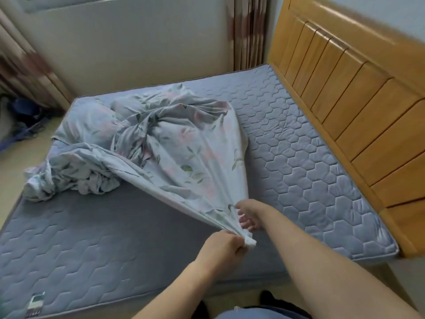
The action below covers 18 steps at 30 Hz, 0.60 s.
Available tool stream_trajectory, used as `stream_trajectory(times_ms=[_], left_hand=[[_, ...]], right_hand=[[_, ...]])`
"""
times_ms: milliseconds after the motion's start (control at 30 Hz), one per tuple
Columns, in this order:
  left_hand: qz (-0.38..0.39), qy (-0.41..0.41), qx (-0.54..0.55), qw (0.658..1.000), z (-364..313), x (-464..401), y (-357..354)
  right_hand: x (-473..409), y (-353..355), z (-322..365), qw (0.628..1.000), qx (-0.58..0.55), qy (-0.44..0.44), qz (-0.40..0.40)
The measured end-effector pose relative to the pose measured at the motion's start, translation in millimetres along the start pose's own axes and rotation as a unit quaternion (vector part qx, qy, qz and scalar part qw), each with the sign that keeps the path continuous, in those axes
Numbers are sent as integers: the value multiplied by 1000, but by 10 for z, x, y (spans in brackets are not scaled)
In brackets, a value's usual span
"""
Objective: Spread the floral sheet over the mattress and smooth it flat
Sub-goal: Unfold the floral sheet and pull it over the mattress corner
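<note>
Nearest me, my left hand (222,246) is closed tight round a gathered end of the floral sheet (161,143), the cloth bunched into a thin twist that pokes out past my knuckles. Just beyond it my right hand (247,215) reaches in against the same bunch; its fingers are curled loosely at the cloth, but whether that grip actually pinches the fabric or only touches it I cannot tell.

From my left grip the sheet fans out in a taut, narrow wedge toward the far edge of the mattress (310,162). Its bulk lies crumpled in the far left part of the mattress, with one heap sagging over the left edge. Most of the quilted surface is bare, including the whole strip beside the wooden headboard (345,88) on the right and the near left corner.

I judge the spreading has barely begun: I am finding an edge or corner to work from. The next move calls for separating my hands along that hem, drawing one corner toward the near edge by the headboard, then shaking the heap open before any smoothing.
</note>
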<state>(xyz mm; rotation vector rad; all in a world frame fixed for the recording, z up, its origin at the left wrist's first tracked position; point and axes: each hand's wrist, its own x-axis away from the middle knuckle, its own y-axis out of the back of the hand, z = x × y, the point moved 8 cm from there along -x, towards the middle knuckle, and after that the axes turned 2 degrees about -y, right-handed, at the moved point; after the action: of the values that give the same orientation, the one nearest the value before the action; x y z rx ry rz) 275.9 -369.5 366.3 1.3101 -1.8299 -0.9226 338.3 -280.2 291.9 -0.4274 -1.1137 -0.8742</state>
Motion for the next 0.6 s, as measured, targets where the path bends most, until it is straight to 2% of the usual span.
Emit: stream_trajectory(times_ms=[167, 333, 533, 600], left_hand=[[-17, -32, -26, 999, -357, -295, 48], [-52, -13, 2, 999, -564, -479, -25], [-34, 6, -1, 999, -697, -563, -85], [-26, 7, -3, 1000, -687, -568, -69]], right_hand=[[-47, 456, -173, 994, 102, -38, 8], [-82, 688, -328, 988, 140, -56, 42], [-203, 751, -368, 997, 39, -29, 63], [-204, 770, -309, 997, 56, -10, 50]])
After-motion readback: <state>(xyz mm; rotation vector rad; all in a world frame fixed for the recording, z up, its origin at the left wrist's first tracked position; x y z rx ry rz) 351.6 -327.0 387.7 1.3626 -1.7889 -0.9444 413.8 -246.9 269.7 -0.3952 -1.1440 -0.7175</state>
